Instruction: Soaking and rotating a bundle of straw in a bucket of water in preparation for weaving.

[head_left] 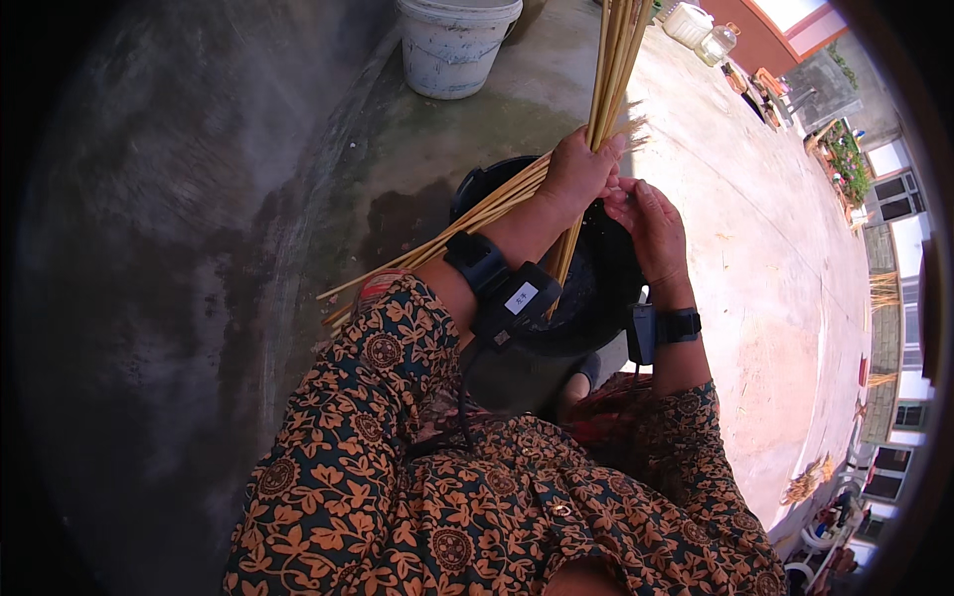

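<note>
My left hand (574, 171) is closed round an upright bundle of long yellow straw stalks (617, 70). Their lower ends slant down past my wrist into a black tub (621, 273). Close beside it, my right hand (651, 226) has its thumb and fingers pinched together near the left fingertips. What it pinches, if anything, is too small to make out. A second bunch of stalks (452, 236) lies slanted across the tub's rim, partly hidden by my left forearm. Bushy tips show just behind my left hand.
A whitish bucket (452, 55) stands on the concrete floor beyond the tub. At the far right are a clear jug (716, 45), a white container (687, 25) and a bed of green plants (847, 164). A loose straw bundle (810, 479) lies on the sunlit floor to the right.
</note>
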`<state>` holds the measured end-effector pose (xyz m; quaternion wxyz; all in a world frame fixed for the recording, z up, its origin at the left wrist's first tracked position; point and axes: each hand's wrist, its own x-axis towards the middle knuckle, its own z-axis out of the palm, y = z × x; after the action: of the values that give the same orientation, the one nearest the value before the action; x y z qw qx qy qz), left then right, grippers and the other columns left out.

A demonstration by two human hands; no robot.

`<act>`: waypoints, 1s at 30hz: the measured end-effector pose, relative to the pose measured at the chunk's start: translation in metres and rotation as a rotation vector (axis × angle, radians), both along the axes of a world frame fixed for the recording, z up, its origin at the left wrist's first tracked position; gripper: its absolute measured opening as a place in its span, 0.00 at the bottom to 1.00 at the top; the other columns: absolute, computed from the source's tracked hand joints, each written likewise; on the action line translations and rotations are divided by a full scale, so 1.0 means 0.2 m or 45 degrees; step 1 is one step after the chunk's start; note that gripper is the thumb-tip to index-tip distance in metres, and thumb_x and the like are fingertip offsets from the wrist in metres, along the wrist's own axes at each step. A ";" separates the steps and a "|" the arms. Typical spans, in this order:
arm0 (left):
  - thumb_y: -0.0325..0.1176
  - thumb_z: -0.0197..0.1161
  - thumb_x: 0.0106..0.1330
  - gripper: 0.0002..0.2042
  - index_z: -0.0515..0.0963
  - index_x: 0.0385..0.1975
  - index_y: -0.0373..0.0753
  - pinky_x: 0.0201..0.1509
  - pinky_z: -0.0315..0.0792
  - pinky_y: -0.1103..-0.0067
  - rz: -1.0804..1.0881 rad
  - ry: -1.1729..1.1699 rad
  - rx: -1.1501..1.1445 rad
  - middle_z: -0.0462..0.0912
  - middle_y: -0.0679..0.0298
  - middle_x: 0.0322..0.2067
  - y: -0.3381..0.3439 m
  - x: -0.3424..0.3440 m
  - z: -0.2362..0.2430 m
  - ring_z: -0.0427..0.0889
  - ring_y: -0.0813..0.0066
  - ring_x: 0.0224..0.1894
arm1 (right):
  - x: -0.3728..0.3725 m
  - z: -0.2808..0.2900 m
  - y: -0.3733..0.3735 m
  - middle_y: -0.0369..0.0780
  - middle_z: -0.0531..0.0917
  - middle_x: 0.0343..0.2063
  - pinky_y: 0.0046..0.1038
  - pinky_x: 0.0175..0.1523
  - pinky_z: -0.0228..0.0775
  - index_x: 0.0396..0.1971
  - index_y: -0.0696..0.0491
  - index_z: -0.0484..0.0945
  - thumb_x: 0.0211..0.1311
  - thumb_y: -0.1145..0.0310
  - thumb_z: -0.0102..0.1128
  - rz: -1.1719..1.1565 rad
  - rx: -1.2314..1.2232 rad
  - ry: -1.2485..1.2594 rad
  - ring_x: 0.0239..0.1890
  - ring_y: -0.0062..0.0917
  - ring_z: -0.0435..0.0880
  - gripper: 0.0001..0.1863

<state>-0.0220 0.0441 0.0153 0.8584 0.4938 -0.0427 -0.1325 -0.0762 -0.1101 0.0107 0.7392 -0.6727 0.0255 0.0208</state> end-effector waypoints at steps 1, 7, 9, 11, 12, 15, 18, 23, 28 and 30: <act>0.41 0.57 0.68 0.12 0.73 0.35 0.37 0.26 0.73 0.84 -0.026 -0.073 0.014 0.76 0.67 0.25 -0.02 0.01 -0.06 0.77 0.81 0.25 | -0.02 0.11 0.10 0.42 0.82 0.39 0.25 0.52 0.74 0.50 0.62 0.74 0.71 0.59 0.48 -0.008 -0.033 -0.129 0.42 0.23 0.82 0.20; 0.43 0.54 0.69 0.13 0.74 0.38 0.38 0.47 0.73 0.78 -0.075 0.027 -0.530 0.79 0.63 0.35 -0.19 0.02 -0.15 0.78 0.75 0.40 | -0.10 0.02 0.29 0.48 0.70 0.57 0.33 0.64 0.58 0.64 0.55 0.59 0.71 0.59 0.45 -0.222 -1.072 -0.752 0.61 0.37 0.67 0.26; 0.49 0.53 0.69 0.17 0.75 0.38 0.38 0.52 0.70 0.77 -0.152 0.035 -0.611 0.79 0.64 0.35 -0.18 0.00 -0.13 0.76 0.76 0.41 | -0.07 -0.04 0.31 0.50 0.71 0.53 0.35 0.59 0.63 0.64 0.54 0.59 0.70 0.58 0.46 -0.389 -1.209 -0.768 0.56 0.42 0.70 0.27; 0.49 0.54 0.69 0.18 0.75 0.37 0.38 0.52 0.70 0.78 -0.275 0.045 -0.658 0.78 0.64 0.35 -0.13 0.00 -0.10 0.76 0.77 0.40 | -0.08 -0.03 0.33 0.50 0.71 0.53 0.36 0.57 0.64 0.63 0.55 0.60 0.70 0.56 0.46 -0.434 -1.179 -0.686 0.54 0.42 0.72 0.27; 0.49 0.54 0.68 0.18 0.76 0.37 0.38 0.52 0.70 0.79 -0.396 0.047 -0.710 0.78 0.65 0.34 -0.11 0.01 -0.08 0.76 0.78 0.40 | -0.08 -0.02 0.33 0.50 0.71 0.53 0.37 0.55 0.66 0.61 0.55 0.61 0.69 0.55 0.47 -0.477 -1.151 -0.615 0.53 0.42 0.73 0.27; 0.50 0.57 0.67 0.20 0.77 0.37 0.35 0.50 0.71 0.81 -0.473 -0.062 -0.574 0.79 0.64 0.33 -0.05 0.03 -0.04 0.76 0.79 0.38 | -0.07 0.03 0.33 0.49 0.76 0.45 0.38 0.51 0.68 0.56 0.57 0.64 0.67 0.51 0.50 -0.442 -1.167 -0.469 0.46 0.42 0.77 0.28; 0.50 0.58 0.65 0.21 0.78 0.38 0.34 0.49 0.72 0.79 -0.591 -0.176 -0.445 0.80 0.61 0.36 -0.01 0.05 -0.02 0.78 0.78 0.39 | -0.05 0.09 0.29 0.45 0.79 0.35 0.37 0.43 0.71 0.50 0.57 0.67 0.65 0.51 0.55 -0.265 -1.051 -0.452 0.36 0.39 0.80 0.26; 0.49 0.60 0.64 0.22 0.77 0.40 0.32 0.46 0.75 0.76 -0.956 -0.305 -0.444 0.81 0.54 0.42 0.05 0.07 0.03 0.80 0.75 0.38 | -0.11 0.19 0.20 0.30 0.70 0.16 0.15 0.15 0.59 0.36 0.52 0.71 0.60 0.63 0.65 0.320 0.091 0.259 0.12 0.12 0.69 0.14; 0.47 0.56 0.68 0.18 0.74 0.36 0.34 0.36 0.78 0.78 -0.637 -0.330 -0.425 0.76 0.66 0.21 0.08 0.06 0.08 0.79 0.75 0.26 | -0.14 0.17 0.24 0.30 0.71 0.18 0.17 0.17 0.62 0.36 0.54 0.70 0.61 0.63 0.64 0.428 0.153 0.348 0.13 0.14 0.69 0.14; 0.46 0.54 0.70 0.17 0.73 0.32 0.35 0.35 0.77 0.78 -0.541 -0.317 -0.391 0.68 0.71 0.14 0.04 0.04 0.09 0.78 0.77 0.23 | -0.13 0.14 0.26 0.30 0.70 0.18 0.17 0.20 0.61 0.37 0.55 0.70 0.62 0.62 0.62 0.146 -0.485 0.073 0.15 0.13 0.69 0.14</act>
<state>-0.0143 0.0520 0.0326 0.8643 0.3504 -0.2698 -0.2396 -0.1030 -0.0585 0.0392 0.5953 -0.7998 0.0117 0.0768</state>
